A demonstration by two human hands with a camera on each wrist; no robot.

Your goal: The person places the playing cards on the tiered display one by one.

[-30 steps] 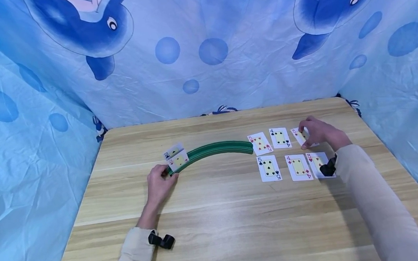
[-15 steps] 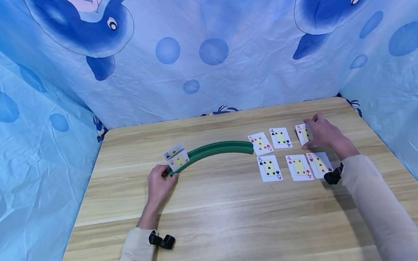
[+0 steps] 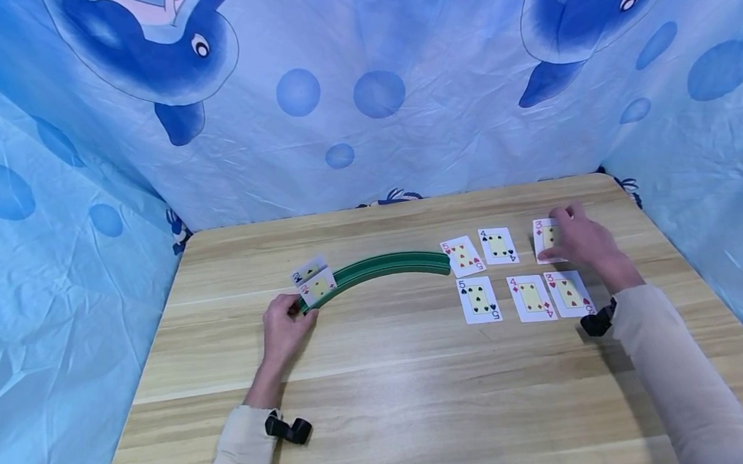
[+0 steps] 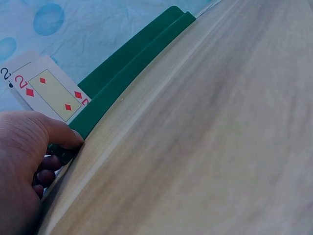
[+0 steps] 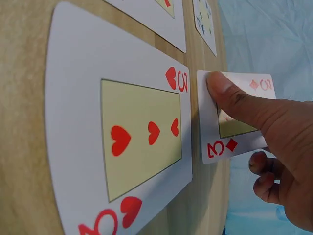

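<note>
My left hand (image 3: pixel 286 329) grips the near left end of a curved green card holder (image 3: pixel 386 263), thumb on its front face. Two playing cards stand in that end: the two of diamonds (image 4: pixel 54 93) in front and a black two (image 3: pixel 308 269) partly hidden behind it. At the far right, my right hand (image 3: pixel 583 244) pinches the three of diamonds (image 5: pixel 208 117), its thumb across the card's face. That card looks tilted up from the table; the fingers cover much of it. Nearest to this hand lies the three of hearts (image 5: pixel 144 137), face up.
More cards lie face up on the wooden table (image 3: pixel 382 402): five of hearts (image 3: pixel 463 256) at the holder's right end, four of spades (image 3: pixel 499 245), five of spades (image 3: pixel 478 300) and four of diamonds (image 3: pixel 532 298). A blue curtain (image 3: pixel 367 154) hangs behind the table.
My right hand has moved right with the three of diamonds, turning it straighter and farther from the four of spades. My left hand and the holder have stayed in place.
</note>
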